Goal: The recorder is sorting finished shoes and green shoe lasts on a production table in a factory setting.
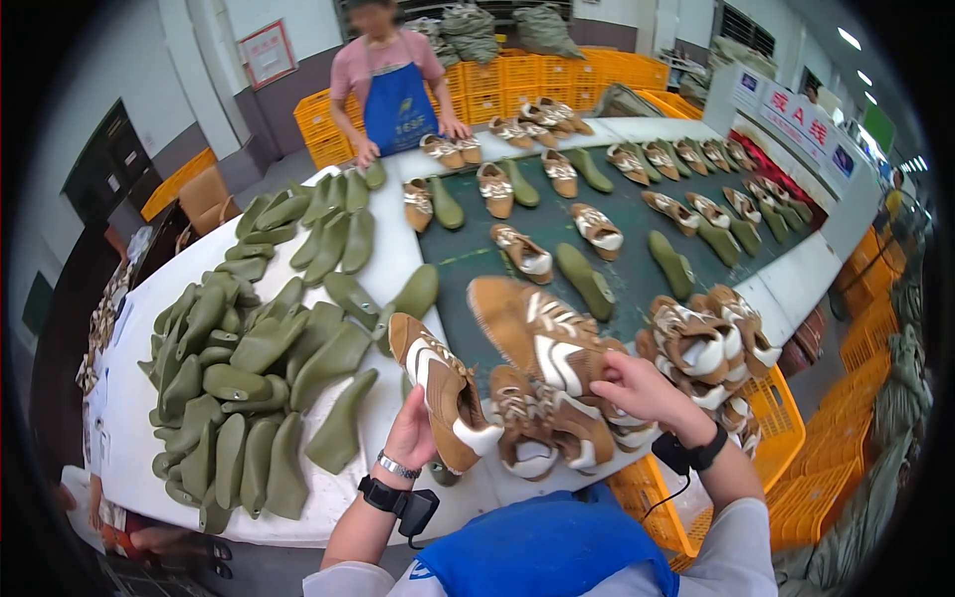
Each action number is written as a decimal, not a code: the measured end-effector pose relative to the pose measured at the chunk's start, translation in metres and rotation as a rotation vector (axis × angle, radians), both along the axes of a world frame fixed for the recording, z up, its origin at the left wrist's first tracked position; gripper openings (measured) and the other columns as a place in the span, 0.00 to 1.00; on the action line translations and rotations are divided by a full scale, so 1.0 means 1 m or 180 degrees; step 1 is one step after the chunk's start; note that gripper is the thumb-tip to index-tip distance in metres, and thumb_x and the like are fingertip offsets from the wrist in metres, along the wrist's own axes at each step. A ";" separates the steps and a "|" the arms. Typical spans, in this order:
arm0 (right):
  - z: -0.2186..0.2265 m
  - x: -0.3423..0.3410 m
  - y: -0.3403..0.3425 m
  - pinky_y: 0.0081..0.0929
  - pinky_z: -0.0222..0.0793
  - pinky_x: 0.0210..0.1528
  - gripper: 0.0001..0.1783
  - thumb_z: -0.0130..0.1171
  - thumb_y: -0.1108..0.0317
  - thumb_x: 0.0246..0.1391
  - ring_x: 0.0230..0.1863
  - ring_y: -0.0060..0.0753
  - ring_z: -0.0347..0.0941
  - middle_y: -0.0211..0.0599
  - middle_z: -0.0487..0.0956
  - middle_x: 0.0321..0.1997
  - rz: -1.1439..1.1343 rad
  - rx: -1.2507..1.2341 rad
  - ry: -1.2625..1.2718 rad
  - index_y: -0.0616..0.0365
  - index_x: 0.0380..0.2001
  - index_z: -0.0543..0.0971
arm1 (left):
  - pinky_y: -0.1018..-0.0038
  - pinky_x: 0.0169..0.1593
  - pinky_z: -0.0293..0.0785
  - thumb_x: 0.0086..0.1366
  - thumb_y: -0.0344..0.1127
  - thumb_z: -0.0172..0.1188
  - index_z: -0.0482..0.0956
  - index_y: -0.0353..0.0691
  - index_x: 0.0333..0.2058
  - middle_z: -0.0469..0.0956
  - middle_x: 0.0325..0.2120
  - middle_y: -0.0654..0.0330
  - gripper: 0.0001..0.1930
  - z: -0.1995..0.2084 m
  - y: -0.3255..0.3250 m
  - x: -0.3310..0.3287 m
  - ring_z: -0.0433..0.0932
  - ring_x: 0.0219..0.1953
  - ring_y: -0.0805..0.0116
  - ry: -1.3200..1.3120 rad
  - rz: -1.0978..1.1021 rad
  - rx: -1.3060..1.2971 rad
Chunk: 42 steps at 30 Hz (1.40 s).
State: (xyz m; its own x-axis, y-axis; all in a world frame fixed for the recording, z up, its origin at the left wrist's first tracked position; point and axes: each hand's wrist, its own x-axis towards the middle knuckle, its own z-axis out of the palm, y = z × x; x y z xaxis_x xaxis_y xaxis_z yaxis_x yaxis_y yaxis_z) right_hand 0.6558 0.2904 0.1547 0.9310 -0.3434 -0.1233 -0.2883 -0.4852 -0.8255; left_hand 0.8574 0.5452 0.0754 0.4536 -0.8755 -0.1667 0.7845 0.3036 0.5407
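Observation:
My left hand [409, 434] grips a brown sneaker [438, 373] with white stripes, its toe tipped up and its pale heel toward the lower right. Fingers of my right hand [645, 386] close on the heel end of a second brown sneaker [517, 323], raised above the table with its toe to the upper left. Beneath these, several like sneakers [522, 433] crowd the near table edge, partly covered by the held one. Another heap of sneakers [701, 338] lies right of my right hand.
Left, a big pile of olive-green shoe lasts [239, 383] covers much of the white tabletop [348, 497]. Sneakers and lasts stand in rows on the dark green belt [458, 269]. Across the table stands a person [393, 90] in a blue apron. A yellow crate [776, 423] is at my right.

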 end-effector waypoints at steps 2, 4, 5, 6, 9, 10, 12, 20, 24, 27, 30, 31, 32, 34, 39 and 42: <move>-0.010 0.059 -0.001 0.23 0.62 0.23 0.10 0.57 0.64 0.47 0.23 0.19 0.66 0.26 0.72 0.21 0.0321 -0.0192 0.0226 0.60 0.27 0.72 | 0.64 0.58 0.59 0.63 0.53 0.44 0.61 0.38 0.54 0.67 0.51 0.55 0.29 0.013 0.004 0.040 0.66 0.53 0.59 -0.0006 0.0082 0.0157; -0.031 0.130 -0.009 0.21 0.59 0.20 0.09 0.57 0.64 0.46 0.20 0.18 0.63 0.22 0.69 0.17 0.0316 0.0644 0.0329 0.58 0.23 0.73 | 0.65 0.57 0.60 0.63 0.54 0.44 0.62 0.37 0.54 0.67 0.51 0.55 0.29 0.011 -0.001 0.102 0.66 0.53 0.60 -0.0117 0.0145 0.0162; -0.030 0.169 -0.006 0.20 0.58 0.19 0.09 0.58 0.63 0.46 0.19 0.17 0.63 0.22 0.69 0.17 0.0269 0.0821 0.0420 0.58 0.22 0.74 | 0.63 0.57 0.59 0.62 0.55 0.44 0.60 0.39 0.55 0.66 0.52 0.55 0.30 0.007 -0.005 0.143 0.65 0.53 0.59 -0.0347 0.0268 0.0170; -0.026 0.209 -0.001 0.19 0.57 0.18 0.10 0.58 0.63 0.46 0.19 0.15 0.62 0.21 0.68 0.17 0.0226 0.1000 0.0512 0.58 0.21 0.74 | 0.60 0.57 0.59 0.62 0.56 0.44 0.59 0.40 0.55 0.64 0.53 0.55 0.31 0.013 -0.006 0.182 0.65 0.53 0.58 -0.0579 0.0396 0.0187; -0.016 0.311 0.015 0.20 0.71 0.31 0.17 0.53 0.66 0.52 0.28 0.22 0.72 0.30 0.73 0.33 0.0241 0.2374 -0.0108 0.58 0.45 0.67 | 0.54 0.55 0.59 0.57 0.59 0.50 0.53 0.45 0.58 0.60 0.55 0.52 0.36 0.037 -0.010 0.282 0.64 0.54 0.53 -0.0347 0.1542 0.0682; -0.014 0.336 0.020 0.19 0.71 0.34 0.23 0.52 0.66 0.53 0.33 0.25 0.73 0.32 0.72 0.38 0.0186 0.2317 -0.0496 0.54 0.52 0.63 | 0.52 0.54 0.59 0.55 0.59 0.53 0.52 0.47 0.58 0.58 0.56 0.51 0.38 0.029 -0.009 0.306 0.63 0.54 0.52 -0.0270 0.2244 0.1227; -0.030 0.370 0.020 0.23 0.72 0.36 0.21 0.50 0.65 0.53 0.36 0.30 0.74 0.35 0.72 0.43 -0.0502 0.1815 -0.0576 0.51 0.52 0.65 | 0.59 0.52 0.63 0.52 0.57 0.56 0.55 0.46 0.57 0.64 0.52 0.51 0.37 -0.001 -0.017 0.328 0.66 0.52 0.56 -0.1173 0.2019 0.2007; -0.162 0.390 0.122 0.38 0.70 0.35 0.26 0.51 0.50 0.49 0.36 0.44 0.75 0.45 0.77 0.33 0.0847 -0.1264 0.0736 0.51 0.49 0.66 | 0.59 0.50 0.66 0.56 0.53 0.51 0.56 0.51 0.58 0.71 0.44 0.43 0.32 -0.096 -0.039 0.331 0.70 0.47 0.46 -0.4800 -0.0124 0.4537; -0.162 0.382 0.132 0.42 0.68 0.38 0.20 0.54 0.51 0.46 0.36 0.48 0.74 0.45 0.77 0.32 0.0388 -0.1070 0.0661 0.49 0.40 0.68 | 0.59 0.46 0.69 0.53 0.53 0.53 0.62 0.50 0.50 0.75 0.38 0.44 0.27 -0.090 -0.049 0.320 0.73 0.43 0.47 -0.4588 -0.0156 0.5001; -0.163 0.374 0.108 0.43 0.68 0.36 0.14 0.52 0.58 0.42 0.33 0.49 0.73 0.45 0.77 0.30 -0.0132 -0.0912 0.0522 0.46 0.35 0.70 | 0.59 0.45 0.69 0.51 0.50 0.53 0.62 0.49 0.47 0.75 0.36 0.44 0.25 -0.091 -0.048 0.325 0.73 0.41 0.47 -0.4570 -0.0188 0.4914; -0.159 0.356 0.037 0.41 0.68 0.38 0.12 0.50 0.55 0.41 0.36 0.48 0.73 0.42 0.77 0.31 -0.0443 -0.0538 0.0275 0.43 0.31 0.72 | 0.59 0.44 0.69 0.50 0.49 0.52 0.62 0.49 0.47 0.75 0.36 0.44 0.25 -0.094 -0.050 0.320 0.74 0.40 0.47 -0.4713 -0.0327 0.4752; -0.161 0.350 0.014 0.39 0.68 0.39 0.12 0.50 0.55 0.42 0.36 0.48 0.73 0.41 0.77 0.31 -0.0579 -0.0380 0.0130 0.44 0.30 0.73 | 0.59 0.44 0.69 0.50 0.49 0.52 0.62 0.49 0.47 0.75 0.35 0.44 0.25 -0.096 -0.048 0.320 0.74 0.40 0.47 -0.4747 -0.0408 0.4615; -0.155 0.343 -0.002 0.38 0.67 0.40 0.12 0.49 0.55 0.42 0.36 0.48 0.73 0.40 0.78 0.31 -0.0595 -0.0317 0.0098 0.43 0.30 0.73 | 0.59 0.44 0.69 0.50 0.49 0.52 0.62 0.49 0.47 0.75 0.35 0.44 0.25 -0.098 -0.046 0.319 0.74 0.40 0.47 -0.4774 -0.0448 0.4581; -0.145 0.328 -0.022 0.39 0.68 0.39 0.10 0.49 0.56 0.43 0.36 0.47 0.73 0.38 0.78 0.31 -0.0206 -0.0750 0.0194 0.43 0.30 0.73 | 0.59 0.43 0.69 0.50 0.48 0.52 0.62 0.48 0.47 0.76 0.34 0.44 0.25 -0.097 -0.038 0.311 0.74 0.39 0.47 -0.4907 -0.0665 0.4614; -0.154 0.267 -0.044 0.39 0.69 0.38 0.10 0.50 0.61 0.43 0.39 0.44 0.74 0.36 0.77 0.35 0.0735 -0.1912 0.1711 0.42 0.32 0.74 | 0.59 0.42 0.69 0.50 0.47 0.53 0.62 0.50 0.46 0.76 0.33 0.45 0.24 -0.081 -0.048 0.265 0.75 0.38 0.48 -0.5211 -0.1176 0.4350; -0.165 0.239 -0.039 0.36 0.70 0.42 0.17 0.52 0.68 0.43 0.44 0.41 0.73 0.35 0.77 0.40 0.0342 -0.1935 0.2250 0.46 0.40 0.77 | 0.60 0.43 0.69 0.50 0.47 0.53 0.61 0.51 0.46 0.76 0.34 0.45 0.24 -0.088 -0.041 0.257 0.75 0.38 0.49 -0.5126 -0.1162 0.4305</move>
State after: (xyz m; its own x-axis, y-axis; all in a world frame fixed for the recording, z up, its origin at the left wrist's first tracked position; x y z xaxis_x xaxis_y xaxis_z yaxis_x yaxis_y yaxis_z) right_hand 0.8950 0.2516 -0.0101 0.7391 -0.4512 -0.5001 -0.5547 -0.8289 -0.0718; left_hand 1.1141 0.5040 -0.0127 0.6867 -0.6389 -0.3468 -0.5494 -0.7685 0.3279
